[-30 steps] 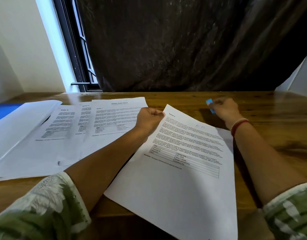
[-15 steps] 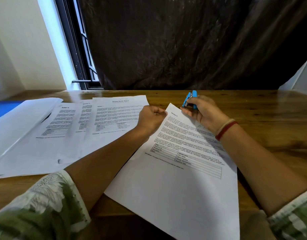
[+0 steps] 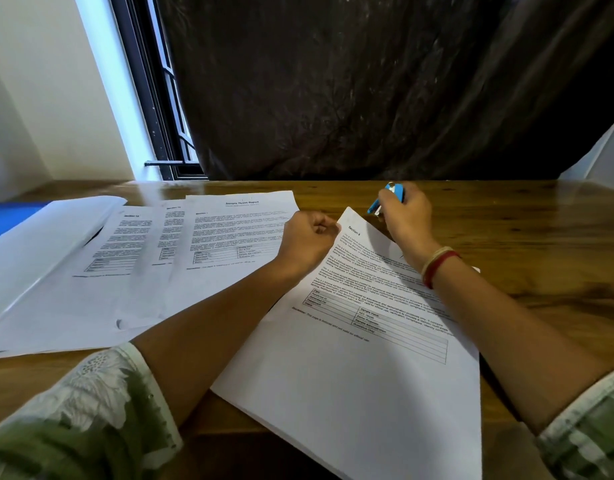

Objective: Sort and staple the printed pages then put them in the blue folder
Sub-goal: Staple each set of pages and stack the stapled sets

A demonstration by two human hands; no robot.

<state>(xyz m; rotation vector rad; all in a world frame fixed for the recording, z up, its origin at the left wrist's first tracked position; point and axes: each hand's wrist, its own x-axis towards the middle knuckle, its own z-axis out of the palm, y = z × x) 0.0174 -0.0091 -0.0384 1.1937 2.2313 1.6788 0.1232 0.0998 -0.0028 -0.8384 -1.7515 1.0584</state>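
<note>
Left hand [image 3: 309,239] pinches the light, floppy, probably slide-prone Section 4 pages [image 3: 350,368] at their top corner; right hand [image 3: 407,218] grips the blue stapler [image 3: 396,192].

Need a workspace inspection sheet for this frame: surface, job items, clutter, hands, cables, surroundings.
Surface: glossy wooden table.
Job's things: Section 4 sheets lie angled at front right; printed pages are fanned at left, with the Sample Health Report page on top; blue folder at far left, partly under white sheets; blue stapler is held off the table.
Clutter: nothing seen.
Grippers: left hand grips the Section 4 sheets' left edge near the top corner; right hand holds the blue stapler just beyond that corner.
Cables: nothing seen.
Surroundings: dark curtain behind the table, window at back left, white wall.
</note>
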